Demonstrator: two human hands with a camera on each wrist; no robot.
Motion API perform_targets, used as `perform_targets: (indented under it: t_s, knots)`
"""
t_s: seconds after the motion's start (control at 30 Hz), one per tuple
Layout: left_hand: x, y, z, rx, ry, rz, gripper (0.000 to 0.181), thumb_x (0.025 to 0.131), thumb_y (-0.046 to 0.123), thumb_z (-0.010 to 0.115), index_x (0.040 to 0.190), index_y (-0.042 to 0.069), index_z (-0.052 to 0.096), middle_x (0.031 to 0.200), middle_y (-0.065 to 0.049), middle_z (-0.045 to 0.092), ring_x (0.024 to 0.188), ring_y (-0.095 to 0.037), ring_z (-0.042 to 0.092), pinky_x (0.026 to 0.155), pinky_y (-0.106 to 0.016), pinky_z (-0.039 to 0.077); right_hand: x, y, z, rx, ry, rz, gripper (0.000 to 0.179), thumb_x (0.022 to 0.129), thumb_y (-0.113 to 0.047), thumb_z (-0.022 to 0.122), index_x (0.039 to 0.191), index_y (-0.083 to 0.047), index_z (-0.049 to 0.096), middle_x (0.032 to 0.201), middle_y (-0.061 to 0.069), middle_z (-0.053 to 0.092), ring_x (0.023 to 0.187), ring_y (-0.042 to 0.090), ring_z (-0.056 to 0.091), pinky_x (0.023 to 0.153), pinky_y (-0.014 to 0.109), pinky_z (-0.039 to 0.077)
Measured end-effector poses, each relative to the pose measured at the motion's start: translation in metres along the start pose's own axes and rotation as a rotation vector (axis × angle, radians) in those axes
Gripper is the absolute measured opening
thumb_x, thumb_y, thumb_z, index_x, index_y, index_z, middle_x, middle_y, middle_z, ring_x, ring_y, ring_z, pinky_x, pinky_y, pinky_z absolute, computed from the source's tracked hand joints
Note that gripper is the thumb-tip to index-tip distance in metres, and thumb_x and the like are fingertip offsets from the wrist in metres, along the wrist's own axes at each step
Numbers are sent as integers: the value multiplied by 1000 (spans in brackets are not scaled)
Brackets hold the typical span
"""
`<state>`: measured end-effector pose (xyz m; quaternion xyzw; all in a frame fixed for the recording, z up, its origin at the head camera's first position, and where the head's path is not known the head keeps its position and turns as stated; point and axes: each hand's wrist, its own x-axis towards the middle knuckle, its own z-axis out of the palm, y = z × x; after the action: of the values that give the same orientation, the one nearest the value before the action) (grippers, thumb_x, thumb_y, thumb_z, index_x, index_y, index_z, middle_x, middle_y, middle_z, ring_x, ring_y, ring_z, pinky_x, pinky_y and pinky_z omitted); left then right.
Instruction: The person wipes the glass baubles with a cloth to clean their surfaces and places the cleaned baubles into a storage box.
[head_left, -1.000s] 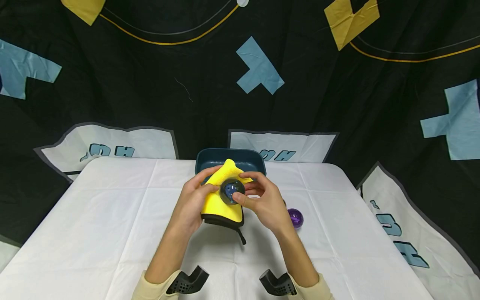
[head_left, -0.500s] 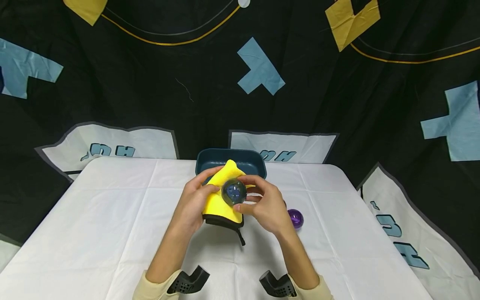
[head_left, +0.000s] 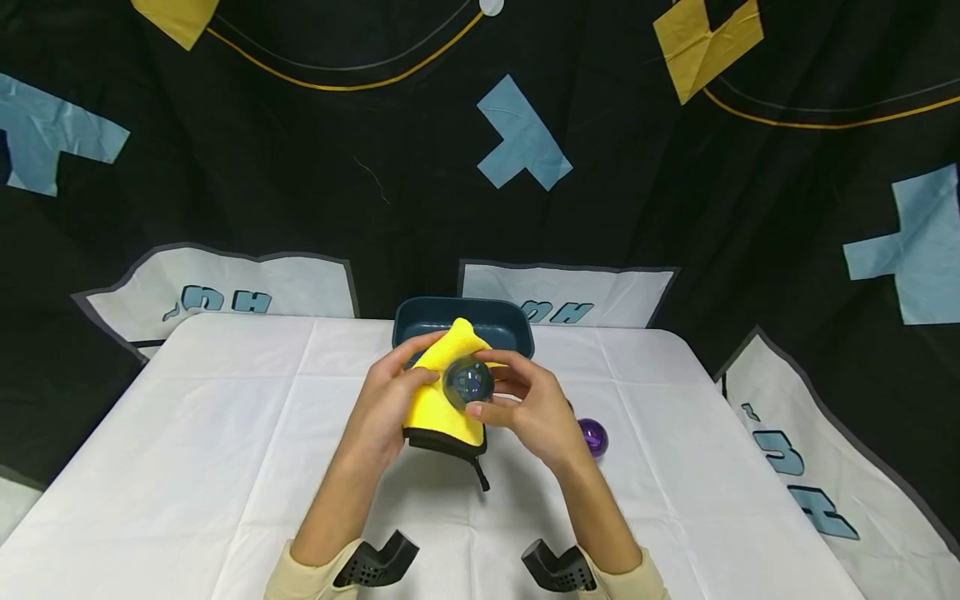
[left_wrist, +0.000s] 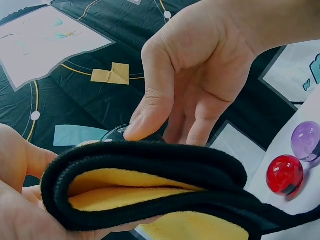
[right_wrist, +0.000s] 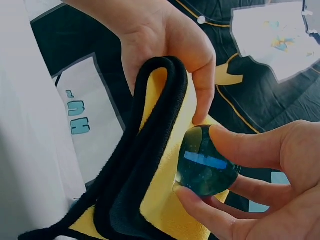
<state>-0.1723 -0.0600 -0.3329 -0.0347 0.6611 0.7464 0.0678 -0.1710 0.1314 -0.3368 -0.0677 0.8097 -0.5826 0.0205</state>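
Observation:
My left hand [head_left: 385,402] holds a folded yellow cloth [head_left: 442,415] with a black edge and a short black loop. Against the cloth's face sits a clear glass ball [head_left: 468,383], pinched between the thumb and fingers of my right hand [head_left: 534,408]. In the right wrist view the ball [right_wrist: 206,162] touches the yellow side, and the cloth's folded layers [right_wrist: 165,165] show edge-on. The left wrist view has the cloth's black binding [left_wrist: 150,155] in front, hiding most of the ball, with the right thumb above it.
A dark blue tray [head_left: 495,312] stands behind the hands at the table's far edge. To the right of my right forearm a purple ball [head_left: 593,437] lies on the white tablecloth [head_left: 247,433]. Beside it is a red ball [left_wrist: 285,175], seen in the left wrist view.
The right thumb has slid from the front of the glass ball down to its lower edge, uncovering more of it. The cloth and left hand have hardly moved.

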Motion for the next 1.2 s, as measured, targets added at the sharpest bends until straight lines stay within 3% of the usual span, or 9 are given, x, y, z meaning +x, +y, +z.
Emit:
perform_targets:
  t_s: [0.17, 0.37, 0.63, 0.83, 1.07, 1.2]
  knots:
    - [1, 0, 1, 17, -4, 6, 46, 96, 11, 54, 137, 31, 62, 147, -7, 42, 120, -31, 51, 85, -31, 55, 2, 2, -2, 32, -27, 58, 55, 79, -18, 85, 131, -19, 67, 115, 10, 72, 102, 23, 72, 90, 39, 60]
    - [0, 1, 0, 27, 4, 9, 46, 96, 11, 54, 137, 31, 62, 145, -7, 43, 118, -30, 51, 85, -31, 53, 9, 8, -6, 81, -94, 118, 58, 83, -29, 83, 133, -10, 64, 106, 11, 75, 91, 24, 76, 99, 46, 54]
    - [-1, 2, -1, 20, 1, 12, 47, 96, 10, 52, 138, 30, 62, 145, -9, 42, 117, -31, 52, 84, -30, 53, 15, 14, -8, 129, -199, 132, 63, 87, -42, 78, 135, -5, 59, 117, 16, 73, 92, 27, 77, 99, 41, 55]
    - [1, 0, 0, 25, -4, 20, 48, 96, 9, 52, 138, 29, 62, 145, -8, 43, 117, -31, 52, 84, -30, 54, 15, 15, -9, 170, -222, 116, 56, 90, -36, 76, 131, -3, 60, 122, 17, 72, 96, 29, 76, 101, 41, 55]
    - [1, -6, -2, 25, -13, 17, 48, 96, 8, 51, 138, 28, 61, 144, -9, 44, 115, -32, 53, 84, -31, 52, 13, 18, -4, 230, -208, 135, 63, 89, -34, 77, 136, 1, 56, 122, 18, 71, 94, 29, 76, 105, 43, 52]
    - [1, -7, -3, 35, -21, 3, 48, 96, 9, 52, 139, 29, 60, 145, -8, 44, 116, -32, 53, 85, -31, 53, 12, 21, -2, 268, -180, 144, 54, 87, -33, 79, 127, 1, 64, 119, 16, 69, 91, 29, 76, 100, 40, 55]
